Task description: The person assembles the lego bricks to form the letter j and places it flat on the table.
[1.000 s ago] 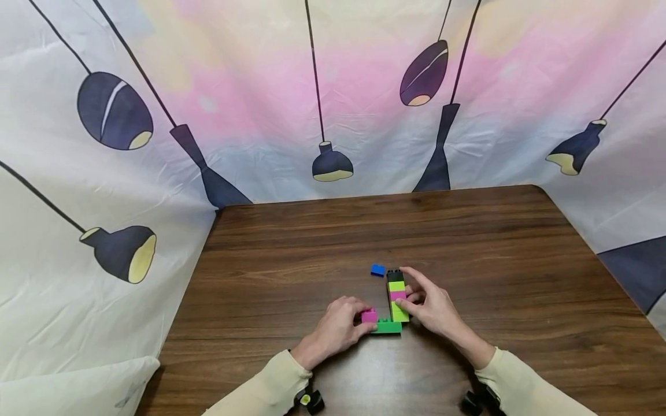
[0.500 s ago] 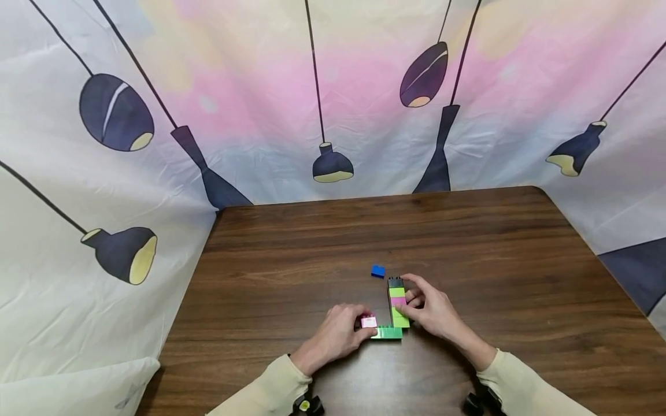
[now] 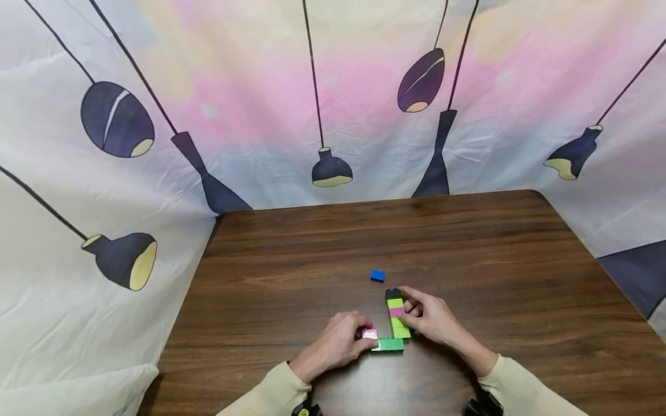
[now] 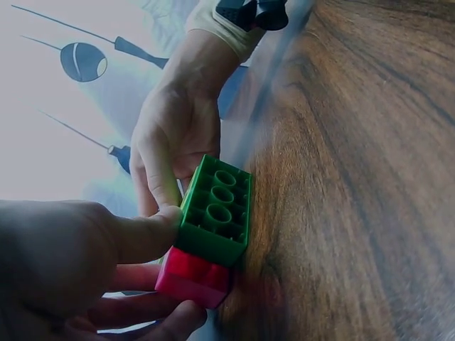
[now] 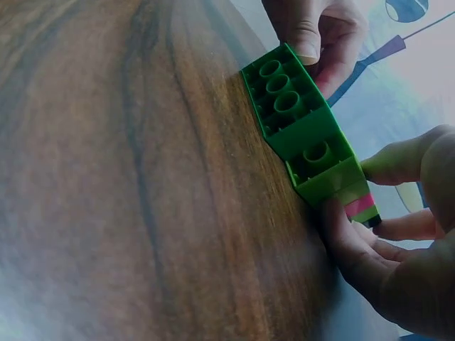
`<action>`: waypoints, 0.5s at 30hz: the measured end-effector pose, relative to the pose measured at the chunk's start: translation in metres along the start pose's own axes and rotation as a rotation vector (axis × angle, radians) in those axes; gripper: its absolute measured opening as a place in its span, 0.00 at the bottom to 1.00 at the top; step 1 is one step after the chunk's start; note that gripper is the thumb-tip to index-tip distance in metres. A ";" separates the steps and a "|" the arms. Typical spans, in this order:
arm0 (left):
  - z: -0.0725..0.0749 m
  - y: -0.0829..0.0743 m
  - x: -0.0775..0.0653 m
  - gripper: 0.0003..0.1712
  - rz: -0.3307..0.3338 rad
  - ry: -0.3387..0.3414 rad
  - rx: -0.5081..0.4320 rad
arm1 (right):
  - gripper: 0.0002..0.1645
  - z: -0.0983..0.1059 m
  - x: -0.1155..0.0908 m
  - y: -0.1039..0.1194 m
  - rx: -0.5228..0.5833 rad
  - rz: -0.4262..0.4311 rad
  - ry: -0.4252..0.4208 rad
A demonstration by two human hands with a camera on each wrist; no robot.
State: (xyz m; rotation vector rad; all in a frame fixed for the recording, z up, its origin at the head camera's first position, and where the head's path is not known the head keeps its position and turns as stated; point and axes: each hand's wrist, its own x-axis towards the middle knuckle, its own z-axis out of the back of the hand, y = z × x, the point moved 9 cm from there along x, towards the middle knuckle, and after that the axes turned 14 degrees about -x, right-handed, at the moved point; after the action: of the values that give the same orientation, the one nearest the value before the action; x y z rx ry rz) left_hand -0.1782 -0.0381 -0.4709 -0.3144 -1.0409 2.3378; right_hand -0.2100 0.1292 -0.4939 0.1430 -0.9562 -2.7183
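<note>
A built piece of toy building bricks lies between the two hands. Its green brick [image 3: 390, 345] shows hollow underside tubes in both wrist views, tipped onto its side. At its left end sits a pink brick [image 3: 370, 334]. My left hand [image 3: 335, 341] pinches this end, thumb on the green brick and fingers by the pink one. From the right end a column of lime bricks [image 3: 400, 329] runs away from me, with a pink band and a black brick [image 3: 393, 294] at its far end. My right hand [image 3: 436, 318] grips this column between thumb and fingers.
A loose blue brick [image 3: 377, 276] lies on the brown wooden table [image 3: 291, 254] beyond the built piece. Cloth printed with hanging lamps [image 3: 333, 167] surrounds the table's back and sides. Black devices [image 3: 481, 406] are strapped at both wrists.
Both hands have drawn the joined bricks a little toward the person, keeping their hold. The blue brick has stayed on the table. The head view has tilted slightly upward.
</note>
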 end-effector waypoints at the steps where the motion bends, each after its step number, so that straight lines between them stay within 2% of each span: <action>1: 0.000 0.000 -0.001 0.15 -0.001 0.001 0.002 | 0.35 -0.001 0.000 0.000 0.003 0.000 0.010; 15: 0.000 -0.002 -0.004 0.16 0.001 0.004 0.017 | 0.33 -0.001 -0.001 0.004 -0.002 0.015 0.027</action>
State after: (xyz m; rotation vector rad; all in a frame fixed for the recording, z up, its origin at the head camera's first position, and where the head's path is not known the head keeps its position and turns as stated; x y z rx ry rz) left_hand -0.1740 -0.0395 -0.4695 -0.3132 -1.0189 2.3442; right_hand -0.2084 0.1262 -0.4921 0.1713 -0.9435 -2.6969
